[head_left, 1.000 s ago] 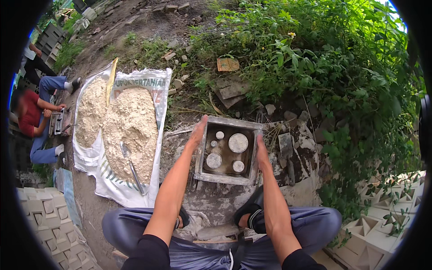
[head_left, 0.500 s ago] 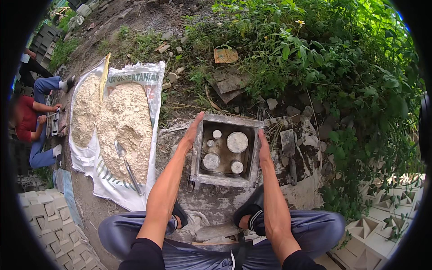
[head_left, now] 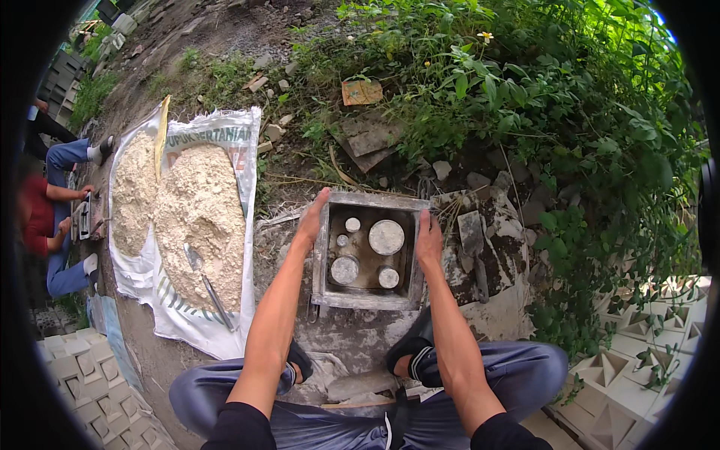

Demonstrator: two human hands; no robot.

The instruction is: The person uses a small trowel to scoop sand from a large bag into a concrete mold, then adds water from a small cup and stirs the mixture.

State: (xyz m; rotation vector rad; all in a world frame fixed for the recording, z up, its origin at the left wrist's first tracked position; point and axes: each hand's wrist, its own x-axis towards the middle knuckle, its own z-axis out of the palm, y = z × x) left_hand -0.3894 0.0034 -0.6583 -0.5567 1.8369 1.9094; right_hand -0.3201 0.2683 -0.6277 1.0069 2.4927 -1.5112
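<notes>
Between my knees sits a square grey mould box [head_left: 367, 302] with thick walls, open at the top. Inside it stand several round pale plugs of different sizes, the largest plug [head_left: 386, 238] toward the upper right. My left hand [head_left: 312, 219] presses flat along the box's left wall near the far corner. On the opposite side my right hand [head_left: 429, 240] grips the right wall, its thumb up by the rim. The two hands hold the box between them; the fingers under the outer sides are partly hidden.
To the left a white sack [head_left: 250, 161] lies spread under heaped pale powder [head_left: 199, 202], with a trowel [head_left: 206, 279] on it. Another trowel [head_left: 474, 244] rests right of the box. Patterned blocks [head_left: 622, 352] stand at lower right. A co-worker [head_left: 41, 214] sits far left; plants [head_left: 540, 112] crowd the far right.
My right hand has turned, with its thumb now up at the rim of the right wall. The whole scene has shifted slightly left in the picture; the plugs keep their places in the box.
</notes>
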